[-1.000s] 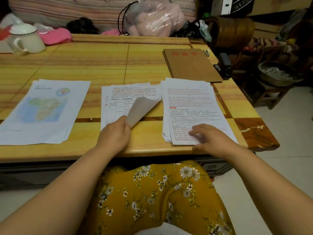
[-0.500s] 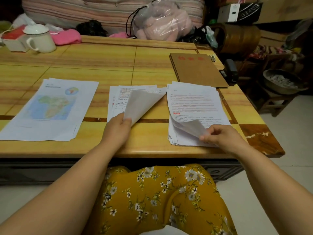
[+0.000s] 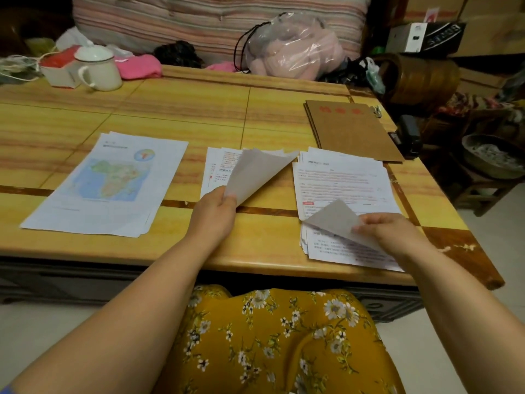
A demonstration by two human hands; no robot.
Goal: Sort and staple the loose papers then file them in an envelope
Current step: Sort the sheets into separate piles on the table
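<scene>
Three paper stacks lie on the wooden table (image 3: pixel 176 106). The left stack (image 3: pixel 113 183) shows a coloured map on top. My left hand (image 3: pixel 213 211) pinches the near corner of the middle stack's top sheet (image 3: pixel 255 172) and folds it back, blank side up. My right hand (image 3: pixel 389 231) pinches the near corner of the right stack's top sheet (image 3: pixel 335 217), lifted off the printed right stack (image 3: pixel 341 180). A brown envelope (image 3: pixel 352 129) lies behind the right stack, and a black stapler (image 3: pixel 406 137) sits at its right edge.
A white lidded mug (image 3: pixel 99 68) and a small box (image 3: pixel 58 71) stand at the far left. Pink cloth (image 3: pixel 139 65) and a clear plastic bag (image 3: pixel 292 46) lie along the back edge. A stool with a bowl (image 3: pixel 488 157) stands right of the table.
My right hand went from resting flat on the right stack to pinching and lifting its top sheet's corner. My left hand has peeled the middle sheet further back.
</scene>
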